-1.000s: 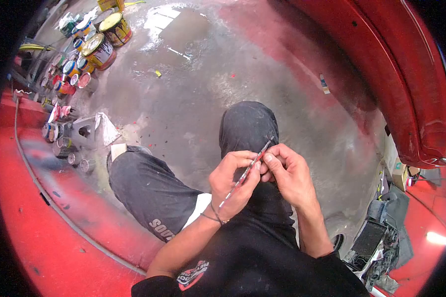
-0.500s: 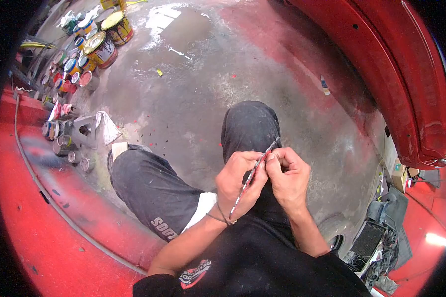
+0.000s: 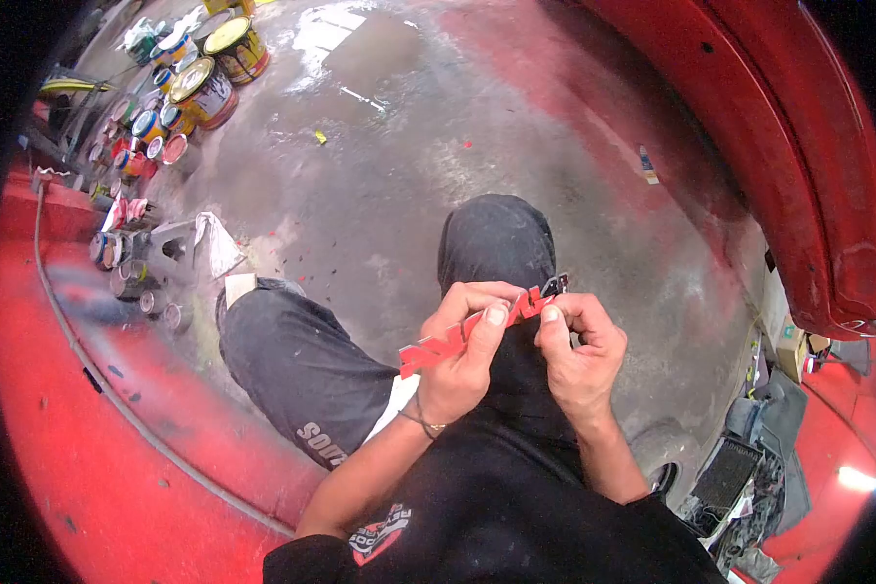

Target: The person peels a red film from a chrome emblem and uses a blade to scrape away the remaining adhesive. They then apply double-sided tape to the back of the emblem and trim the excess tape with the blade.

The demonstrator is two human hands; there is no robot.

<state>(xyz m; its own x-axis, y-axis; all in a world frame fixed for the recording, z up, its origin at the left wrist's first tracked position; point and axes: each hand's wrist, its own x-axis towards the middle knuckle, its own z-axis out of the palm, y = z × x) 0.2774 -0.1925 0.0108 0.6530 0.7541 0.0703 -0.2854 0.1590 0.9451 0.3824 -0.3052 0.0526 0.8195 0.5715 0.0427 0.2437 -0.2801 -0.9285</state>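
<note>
A long, narrow red strip [image 3: 442, 346] with notched, letter-like segments lies slanted across my hands above my dark-trousered knee. My left hand [image 3: 460, 365] grips its middle, thumb on top and fingers behind. At the strip's upper right end, my right hand [image 3: 584, 348] pinches with thumb and index finger. A small dark, silvery piece [image 3: 555, 284] sticks out just beyond those fingertips. The red face of the strip is turned up toward me, and its other face is hidden.
Paint cans [image 3: 202, 90] crowd the floor at upper left, near a white rag [image 3: 218, 245]. A red car panel [image 3: 779, 146] curves along the right. Red bodywork [image 3: 146, 428] fills the lower left. Car parts [image 3: 725, 477] lie at lower right. A small tube [image 3: 648, 165] is on the concrete floor.
The strip has turned from nearly edge-on to showing its broad red face, and it now lies flatter. My left hand has rolled with it; my right hand has shifted slightly right.
</note>
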